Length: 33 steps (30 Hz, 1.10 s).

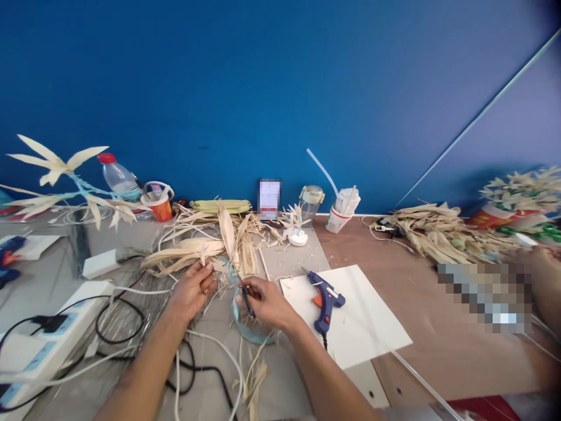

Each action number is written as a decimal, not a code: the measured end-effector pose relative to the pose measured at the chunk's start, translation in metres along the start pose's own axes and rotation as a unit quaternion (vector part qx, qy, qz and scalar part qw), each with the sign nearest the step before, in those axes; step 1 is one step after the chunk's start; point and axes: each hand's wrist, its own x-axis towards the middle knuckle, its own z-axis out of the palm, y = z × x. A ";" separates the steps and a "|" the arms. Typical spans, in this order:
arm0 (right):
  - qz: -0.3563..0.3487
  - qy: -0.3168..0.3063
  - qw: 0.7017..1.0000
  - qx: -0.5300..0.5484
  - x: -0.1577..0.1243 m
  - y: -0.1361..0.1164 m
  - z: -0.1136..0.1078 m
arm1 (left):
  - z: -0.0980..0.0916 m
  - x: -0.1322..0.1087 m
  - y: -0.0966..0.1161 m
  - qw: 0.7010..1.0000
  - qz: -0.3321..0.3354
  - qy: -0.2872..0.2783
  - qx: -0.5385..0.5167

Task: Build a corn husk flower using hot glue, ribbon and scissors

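Note:
My left hand point(195, 287) is closed, its fingertips pinching a small pale piece of husk point(203, 257). To its right, my right hand point(262, 301) is wrapped round the dark handles of scissors point(246, 297), whose blades point up and away toward the husks. Dried corn husks point(188, 248) lie in a loose heap just beyond both hands. A roll of light blue tape or ribbon point(254, 333) sits under my right hand, partly hidden by it. A blue glue gun point(325, 301) rests on a white sheet point(368, 327) at the right.
A white power strip point(52, 345) and tangled cables lie at the left. Along the wall stand a red cup point(160, 204), a phone point(269, 199), a glass jar point(311, 202), a small husk flower point(298, 234) and another cup point(338, 217). Another person's hand point(541, 263) is at the far right.

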 end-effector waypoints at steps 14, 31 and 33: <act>0.042 -0.212 0.974 0.067 -0.006 -0.010 -0.041 | -0.004 0.002 -0.001 1.000 -0.004 0.026 -0.003; 0.030 -0.206 0.978 0.024 -0.006 -0.005 -0.052 | -0.002 0.001 0.000 1.000 -0.013 0.023 0.008; 0.041 -0.133 0.990 -0.018 -0.004 0.000 -0.052 | 0.002 0.000 0.001 1.000 -0.005 0.017 0.013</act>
